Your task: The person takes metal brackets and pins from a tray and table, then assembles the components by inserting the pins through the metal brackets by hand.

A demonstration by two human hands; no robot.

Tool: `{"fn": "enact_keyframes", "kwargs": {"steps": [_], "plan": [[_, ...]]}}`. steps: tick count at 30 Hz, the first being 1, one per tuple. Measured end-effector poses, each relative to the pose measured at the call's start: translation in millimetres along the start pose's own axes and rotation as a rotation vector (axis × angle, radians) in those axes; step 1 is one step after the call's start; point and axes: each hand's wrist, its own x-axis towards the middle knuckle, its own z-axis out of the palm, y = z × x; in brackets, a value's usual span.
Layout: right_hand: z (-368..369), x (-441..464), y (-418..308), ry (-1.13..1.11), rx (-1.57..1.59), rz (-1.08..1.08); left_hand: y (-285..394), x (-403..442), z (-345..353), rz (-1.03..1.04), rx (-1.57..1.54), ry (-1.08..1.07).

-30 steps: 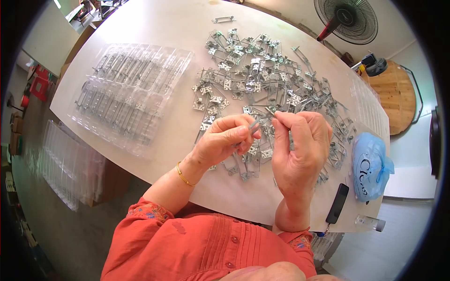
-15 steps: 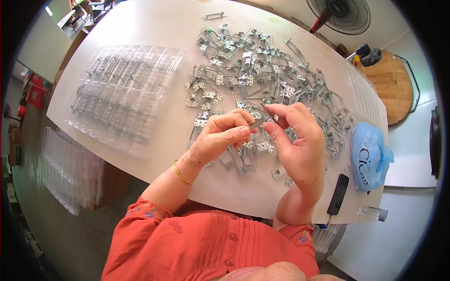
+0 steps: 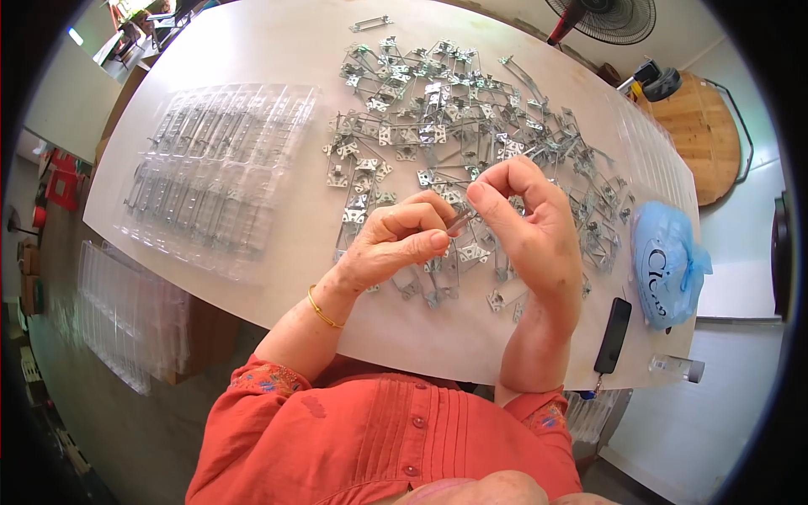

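My left hand (image 3: 391,240) pinches a narrow grey metal bracket (image 3: 459,223) between thumb and fingers, above the table. Close by on its right is my right hand (image 3: 530,223), thumb and curled fingers closed at the bracket's far end; the fingers hide most of that end. Under and beyond both hands spreads a loose pile of metal brackets (image 3: 433,133), small plates with holes joined by thin rods. To the left lie clear plastic trays (image 3: 290,139), with rows of similar brackets (image 3: 181,194) in their slots.
At the right edge of the white table (image 3: 290,290) are a blue plastic bag (image 3: 665,273), a black phone (image 3: 613,335) and a clear bottle (image 3: 673,368). Clear trays (image 3: 126,311) are stacked below left. A fan (image 3: 610,17) stands beyond the table.
My right hand has turned, its thumb now higher and pointing up-left, and the thin dark rod seen at its fingertips is hidden. My left hand keeps its pinch. The view has shifted slightly.
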Motion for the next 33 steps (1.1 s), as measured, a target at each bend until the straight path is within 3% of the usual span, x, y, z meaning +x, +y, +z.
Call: {"fn": "enact_keyframes", "kwargs": {"steps": [2, 9, 12, 14, 16, 18, 20, 23, 25, 28, 31, 33], "plan": [[1, 1, 0, -0.008, 0.024, 0.089, -4, 3, -4, 0.133, 0.173, -0.025], [4, 2, 9, 0.014, 0.027, -0.001, 3, 4, -1, 0.141, 0.338, -0.088], [10, 3, 11, 0.025, -0.069, 0.012, -5, 2, 8, 0.147, 0.398, -0.241], [13, 5, 14, 0.199, 0.096, -0.11, -1, 1, 4, 0.026, 0.157, -0.089], [4, 1, 3, 0.194, 0.214, -0.112, -10, 3, -6, 0.03, 0.001, -0.042], [1, -8, -11, 0.206, 0.505, -0.134, -14, 4, -10, 0.053, -0.407, -0.006], [2, -14, -17, 0.213, 0.502, -0.119, -16, 5, -14, 0.052, -0.413, 0.033], [3, -13, -10, 0.228, 0.245, -0.184, -17, 8, -21, 0.08, -0.518, 0.003], [5, -14, -16, 0.219, 0.192, -0.164, -17, 9, -24, 0.11, -0.668, -0.088], [9, -17, -20, 0.215, 0.099, -0.189, -17, 8, -23, 0.124, -0.64, -0.066], [18, -22, -28, 0.205, 0.077, -0.263, -18, 4, -27, 0.094, -0.576, -0.035], [24, -27, -34, 0.182, 0.098, -0.301, -12, 1, -20, 0.029, -0.522, 0.128]]}}
